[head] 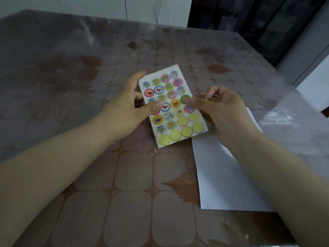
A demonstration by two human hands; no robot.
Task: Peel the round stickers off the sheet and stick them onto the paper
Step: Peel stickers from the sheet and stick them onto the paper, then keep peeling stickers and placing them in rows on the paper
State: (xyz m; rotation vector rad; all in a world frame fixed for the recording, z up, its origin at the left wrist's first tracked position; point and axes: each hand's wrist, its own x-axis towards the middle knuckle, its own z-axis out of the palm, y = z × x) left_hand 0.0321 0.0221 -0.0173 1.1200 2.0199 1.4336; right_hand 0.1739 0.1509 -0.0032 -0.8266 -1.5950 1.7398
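A covered table in a dim room

The table (135,175) wears a brown cloth of rounded squares under a clear plastic cover (293,125); white cabinet doors (92,6) stand beyond its far edge.

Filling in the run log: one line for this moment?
left hand: holds sticker sheet | right hand: fingertip on green sticker | paper: no stickers visible

I'm looking into a home, likely a dining room: the worktop (135,184) wears a brown patterned cloth under a clear plastic cover (293,125), with white cabinet doors (92,5) behind it.
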